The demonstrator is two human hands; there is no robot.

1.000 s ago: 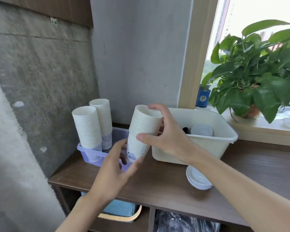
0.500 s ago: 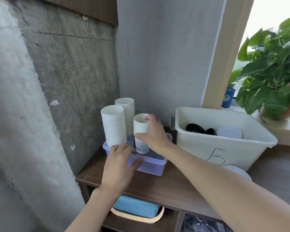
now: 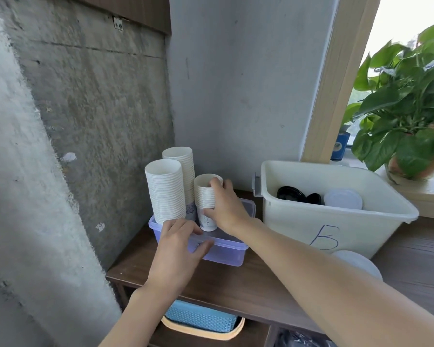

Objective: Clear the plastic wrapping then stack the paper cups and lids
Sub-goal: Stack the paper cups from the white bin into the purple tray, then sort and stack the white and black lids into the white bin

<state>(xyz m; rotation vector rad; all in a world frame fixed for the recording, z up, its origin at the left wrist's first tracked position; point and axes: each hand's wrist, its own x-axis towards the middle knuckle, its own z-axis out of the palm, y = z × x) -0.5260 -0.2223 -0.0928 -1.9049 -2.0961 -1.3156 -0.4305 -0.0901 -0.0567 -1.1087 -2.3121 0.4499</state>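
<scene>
In the purple tray (image 3: 226,256), the short cup stack (image 3: 205,196), mid-air a second ago, now stands beside taller stacks (image 3: 166,191), the grip of the right hand (image 3: 227,209) curled round it and the left hand (image 3: 178,249) pinching the tray's rim; lids (image 3: 342,199) remain.

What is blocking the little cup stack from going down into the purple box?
Nothing visible. The right hand holds the little stack already inside the box, in the free spot right of the two tall stacks. The left hand only grips the box's front rim.
</scene>
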